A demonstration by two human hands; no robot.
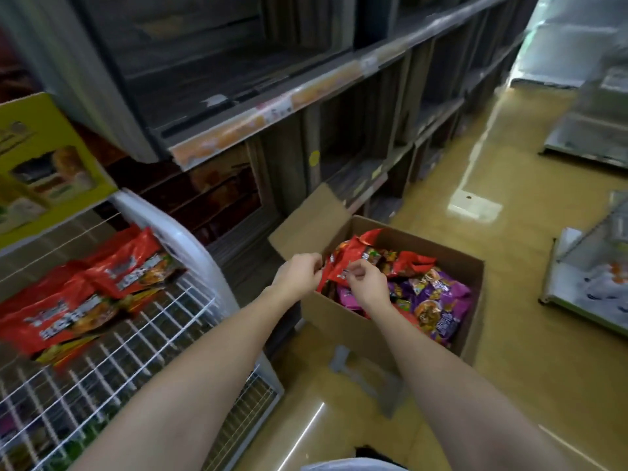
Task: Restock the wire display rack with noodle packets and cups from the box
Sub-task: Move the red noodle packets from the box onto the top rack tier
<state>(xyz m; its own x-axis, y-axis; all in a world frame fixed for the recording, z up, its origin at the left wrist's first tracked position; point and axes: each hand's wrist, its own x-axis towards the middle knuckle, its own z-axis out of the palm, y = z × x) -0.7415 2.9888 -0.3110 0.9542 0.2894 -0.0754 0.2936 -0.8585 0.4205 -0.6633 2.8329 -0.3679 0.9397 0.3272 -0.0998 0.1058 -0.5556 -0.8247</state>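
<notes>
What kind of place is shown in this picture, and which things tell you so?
Most likely a shop aisle during restocking. Long shelves carry price-label strips, a white wire display rack holds red noodle packets, and an open cardboard box of more packets stands on the floor.

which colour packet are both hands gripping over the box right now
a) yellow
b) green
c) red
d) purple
c: the left hand and right hand both pinch the edge of a red packet raised above the cardboard box, while the purple packets lie untouched inside it.
</notes>
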